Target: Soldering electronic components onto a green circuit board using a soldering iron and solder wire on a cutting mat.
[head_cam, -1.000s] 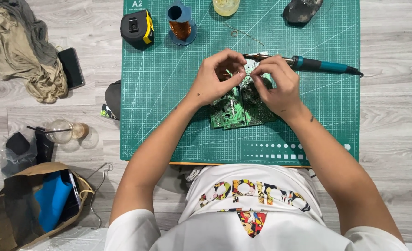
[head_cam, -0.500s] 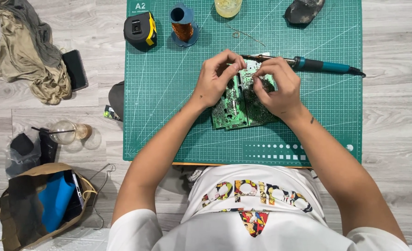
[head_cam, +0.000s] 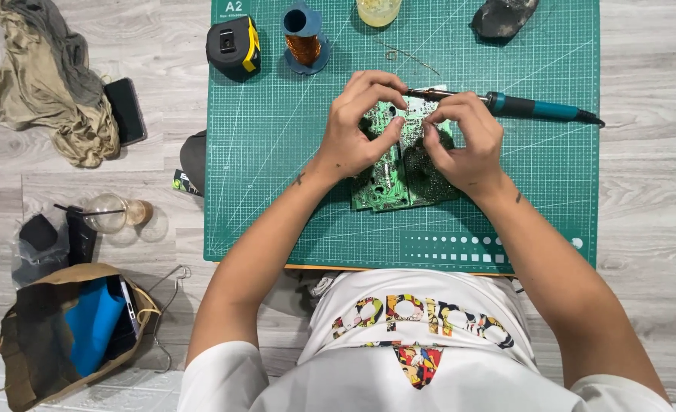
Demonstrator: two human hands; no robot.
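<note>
— Where's the circuit board [head_cam: 399, 172]?
— Centre of the frame, on the green cutting mat [head_cam: 277, 175]. The left hand [head_cam: 364, 126] and right hand [head_cam: 464, 141] both pinch its upper edge with curled fingers.
— Room around it?
— Bare mat left and below. The soldering iron [head_cam: 540, 107] lies just past the right hand; the copper wire spool [head_cam: 303, 42] and tape measure [head_cam: 233, 47] sit along the top edge.

White short-sleeved T-shirt [head_cam: 422, 358] with a colourful cartoon-pattern print across the chest, bare forearms, small dark tattoo marks near both wrists
</note>
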